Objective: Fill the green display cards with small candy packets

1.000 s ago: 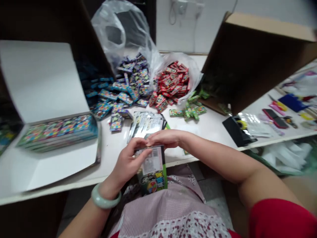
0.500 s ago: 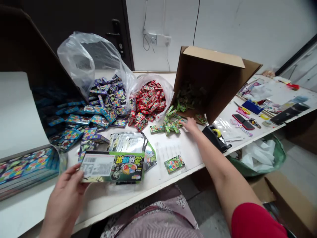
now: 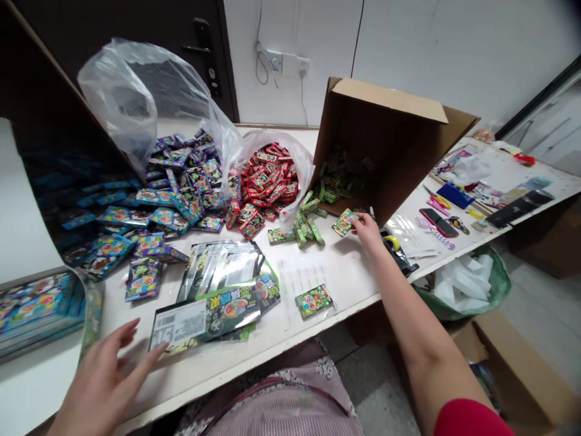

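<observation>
My right hand [image 3: 367, 231] pinches a small green candy box [image 3: 344, 222] just above the table, in front of the tipped cardboard box [image 3: 399, 121]. Beside it lies a little heap of green candy boxes [image 3: 305, 230]. My left hand [image 3: 106, 369] is open, fingers apart, at the lower left. Close to its fingertips rests a black-and-green printed packet [image 3: 204, 318] with a white label, on top of several similar packets [image 3: 218, 266]. To the right of these, another green candy box [image 3: 314, 301] lies on clear plastic sleeves [image 3: 299, 275].
Purple boxes [image 3: 190, 169], red boxes [image 3: 267, 175] in a clear bag, and blue boxes [image 3: 113, 248] spread along the back. On the right are a tape dispenser [image 3: 397, 251] and a phone [image 3: 439, 222]. A green bag [image 3: 494, 290] hangs below the table edge.
My left hand has let go of the printed packet, which now lies on the other packets. My right hand has drawn a green candy box away from the heap, to the right.
</observation>
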`<action>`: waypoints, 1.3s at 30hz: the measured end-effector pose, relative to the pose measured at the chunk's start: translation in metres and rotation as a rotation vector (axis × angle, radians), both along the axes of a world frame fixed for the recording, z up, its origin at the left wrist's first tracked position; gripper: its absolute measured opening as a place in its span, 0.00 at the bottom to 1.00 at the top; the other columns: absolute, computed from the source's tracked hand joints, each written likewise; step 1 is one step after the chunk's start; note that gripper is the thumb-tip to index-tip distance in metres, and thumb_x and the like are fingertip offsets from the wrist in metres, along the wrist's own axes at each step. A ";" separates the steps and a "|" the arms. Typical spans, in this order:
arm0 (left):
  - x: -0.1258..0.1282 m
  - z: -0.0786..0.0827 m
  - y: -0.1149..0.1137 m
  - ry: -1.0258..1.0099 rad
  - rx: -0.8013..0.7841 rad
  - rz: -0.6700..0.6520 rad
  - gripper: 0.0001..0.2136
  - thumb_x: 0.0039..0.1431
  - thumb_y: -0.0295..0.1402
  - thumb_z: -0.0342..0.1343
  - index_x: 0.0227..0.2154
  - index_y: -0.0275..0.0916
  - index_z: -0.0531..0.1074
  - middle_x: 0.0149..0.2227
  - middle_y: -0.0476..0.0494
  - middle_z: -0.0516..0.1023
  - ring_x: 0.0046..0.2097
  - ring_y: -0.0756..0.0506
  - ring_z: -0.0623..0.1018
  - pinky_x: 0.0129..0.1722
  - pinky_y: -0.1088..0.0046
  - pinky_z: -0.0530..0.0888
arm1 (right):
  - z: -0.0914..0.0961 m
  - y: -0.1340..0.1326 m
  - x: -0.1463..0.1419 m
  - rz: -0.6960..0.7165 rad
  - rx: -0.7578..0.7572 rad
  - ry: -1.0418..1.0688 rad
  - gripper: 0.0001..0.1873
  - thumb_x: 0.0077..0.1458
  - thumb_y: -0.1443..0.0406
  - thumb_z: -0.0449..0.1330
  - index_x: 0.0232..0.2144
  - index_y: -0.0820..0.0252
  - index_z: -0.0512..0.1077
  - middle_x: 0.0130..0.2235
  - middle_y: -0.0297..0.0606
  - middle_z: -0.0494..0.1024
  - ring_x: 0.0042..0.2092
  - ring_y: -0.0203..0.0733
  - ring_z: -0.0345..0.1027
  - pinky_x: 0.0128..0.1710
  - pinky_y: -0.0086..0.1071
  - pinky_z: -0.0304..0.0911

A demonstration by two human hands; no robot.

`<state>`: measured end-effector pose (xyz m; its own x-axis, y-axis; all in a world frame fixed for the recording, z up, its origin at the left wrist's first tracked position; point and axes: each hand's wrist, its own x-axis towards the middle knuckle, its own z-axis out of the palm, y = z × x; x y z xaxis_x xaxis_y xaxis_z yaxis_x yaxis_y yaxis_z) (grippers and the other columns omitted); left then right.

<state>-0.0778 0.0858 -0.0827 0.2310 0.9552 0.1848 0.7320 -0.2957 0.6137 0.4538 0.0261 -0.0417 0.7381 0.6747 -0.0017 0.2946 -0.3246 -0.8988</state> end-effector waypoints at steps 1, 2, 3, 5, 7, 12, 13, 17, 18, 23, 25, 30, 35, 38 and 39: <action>0.006 0.004 -0.002 0.078 0.102 -0.048 0.22 0.51 0.50 0.59 0.49 0.56 0.64 0.46 0.46 0.75 0.48 0.31 0.76 0.42 0.49 0.78 | 0.006 -0.006 -0.009 0.043 0.029 0.013 0.21 0.53 0.54 0.57 0.45 0.59 0.67 0.32 0.34 0.73 0.31 0.37 0.69 0.29 0.30 0.66; 0.015 0.009 -0.006 0.116 0.183 -0.135 0.24 0.53 0.48 0.58 0.52 0.54 0.63 0.51 0.43 0.72 0.54 0.29 0.72 0.49 0.45 0.73 | 0.011 -0.012 -0.022 0.099 0.049 0.034 0.22 0.50 0.53 0.59 0.44 0.59 0.68 0.31 0.33 0.73 0.31 0.37 0.68 0.29 0.30 0.65; 0.026 0.016 -0.009 0.136 0.190 -0.271 0.25 0.55 0.46 0.57 0.55 0.53 0.60 0.56 0.42 0.69 0.57 0.31 0.69 0.55 0.46 0.69 | 0.014 -0.016 -0.039 0.174 0.060 0.063 0.23 0.48 0.52 0.61 0.44 0.58 0.68 0.30 0.33 0.73 0.30 0.37 0.68 0.29 0.30 0.65; 0.050 0.025 -0.015 0.223 0.087 -0.535 0.34 0.52 0.45 0.60 0.61 0.48 0.54 0.62 0.37 0.63 0.63 0.30 0.61 0.60 0.46 0.62 | 0.016 -0.021 -0.078 0.373 0.066 0.131 0.23 0.45 0.53 0.63 0.42 0.58 0.70 0.28 0.31 0.71 0.29 0.36 0.66 0.28 0.30 0.64; 0.069 0.028 -0.015 0.355 -0.007 -0.592 0.44 0.47 0.44 0.64 0.64 0.41 0.50 0.66 0.31 0.55 0.67 0.26 0.51 0.62 0.41 0.54 | 0.013 -0.023 -0.118 0.561 0.062 0.172 0.21 0.46 0.55 0.64 0.41 0.58 0.71 0.26 0.29 0.68 0.28 0.35 0.64 0.27 0.30 0.63; 0.069 0.025 -0.012 0.362 0.026 -0.584 0.45 0.48 0.42 0.64 0.65 0.40 0.46 0.62 0.31 0.60 0.65 0.29 0.56 0.64 0.41 0.47 | 0.002 -0.019 -0.181 0.575 0.101 0.132 0.19 0.51 0.55 0.62 0.43 0.58 0.68 0.30 0.30 0.68 0.28 0.34 0.63 0.26 0.29 0.61; 0.064 0.027 -0.014 0.329 0.061 -0.572 0.45 0.48 0.42 0.64 0.65 0.41 0.46 0.60 0.32 0.60 0.63 0.30 0.59 0.63 0.42 0.48 | 0.000 -0.018 -0.187 0.537 0.133 0.128 0.19 0.51 0.55 0.61 0.43 0.58 0.68 0.31 0.30 0.67 0.28 0.34 0.63 0.25 0.29 0.61; 0.050 0.035 -0.019 0.249 0.138 -0.571 0.43 0.50 0.42 0.63 0.65 0.41 0.46 0.58 0.33 0.60 0.60 0.32 0.62 0.60 0.50 0.60 | 0.000 -0.013 -0.201 0.544 0.190 0.119 0.18 0.51 0.56 0.62 0.43 0.57 0.68 0.32 0.31 0.68 0.29 0.33 0.62 0.27 0.28 0.62; 0.048 0.036 -0.020 0.246 0.153 -0.573 0.43 0.50 0.41 0.63 0.65 0.40 0.46 0.58 0.32 0.60 0.59 0.32 0.62 0.59 0.51 0.61 | 0.000 -0.012 -0.204 0.591 0.163 0.120 0.18 0.51 0.56 0.62 0.42 0.57 0.68 0.32 0.31 0.68 0.29 0.33 0.62 0.27 0.29 0.62; 0.042 0.032 -0.020 0.252 0.204 -0.527 0.45 0.48 0.42 0.64 0.64 0.38 0.46 0.57 0.31 0.59 0.58 0.31 0.63 0.58 0.51 0.63 | 0.016 -0.014 -0.201 0.637 0.177 0.110 0.15 0.51 0.58 0.63 0.40 0.56 0.71 0.29 0.30 0.70 0.28 0.34 0.63 0.27 0.29 0.61; 0.041 0.031 -0.020 0.272 0.208 -0.501 0.45 0.48 0.44 0.64 0.64 0.38 0.47 0.57 0.31 0.60 0.58 0.31 0.63 0.57 0.51 0.64 | 0.029 -0.014 -0.197 0.536 0.321 0.156 0.14 0.52 0.58 0.63 0.41 0.53 0.71 0.30 0.31 0.71 0.30 0.35 0.64 0.29 0.29 0.62; 0.047 0.031 -0.025 0.285 0.241 -0.557 0.43 0.49 0.40 0.63 0.63 0.33 0.48 0.56 0.28 0.60 0.58 0.31 0.63 0.58 0.51 0.63 | 0.047 -0.016 -0.227 0.909 0.174 0.374 0.11 0.51 0.58 0.64 0.37 0.53 0.72 0.30 0.32 0.72 0.30 0.36 0.66 0.30 0.30 0.64; 0.043 0.035 -0.030 0.196 0.218 -0.525 0.43 0.47 0.39 0.63 0.64 0.36 0.48 0.57 0.31 0.60 0.58 0.32 0.63 0.58 0.51 0.63 | 0.026 -0.010 -0.247 0.983 0.038 0.385 0.13 0.50 0.58 0.62 0.37 0.57 0.70 0.29 0.31 0.70 0.30 0.35 0.64 0.31 0.31 0.61; 0.034 0.037 -0.031 0.164 0.173 -0.525 0.44 0.45 0.38 0.65 0.63 0.36 0.49 0.56 0.32 0.60 0.58 0.33 0.63 0.58 0.52 0.64 | 0.017 -0.003 -0.231 0.855 -0.018 0.322 0.14 0.49 0.57 0.62 0.36 0.59 0.70 0.29 0.31 0.70 0.30 0.35 0.63 0.31 0.31 0.59; 0.032 0.037 -0.031 0.165 0.167 -0.540 0.44 0.45 0.37 0.65 0.63 0.36 0.49 0.56 0.32 0.60 0.58 0.33 0.63 0.58 0.53 0.64 | 0.016 -0.002 -0.225 0.848 -0.033 0.299 0.14 0.49 0.57 0.61 0.36 0.59 0.70 0.29 0.31 0.70 0.30 0.35 0.62 0.31 0.31 0.58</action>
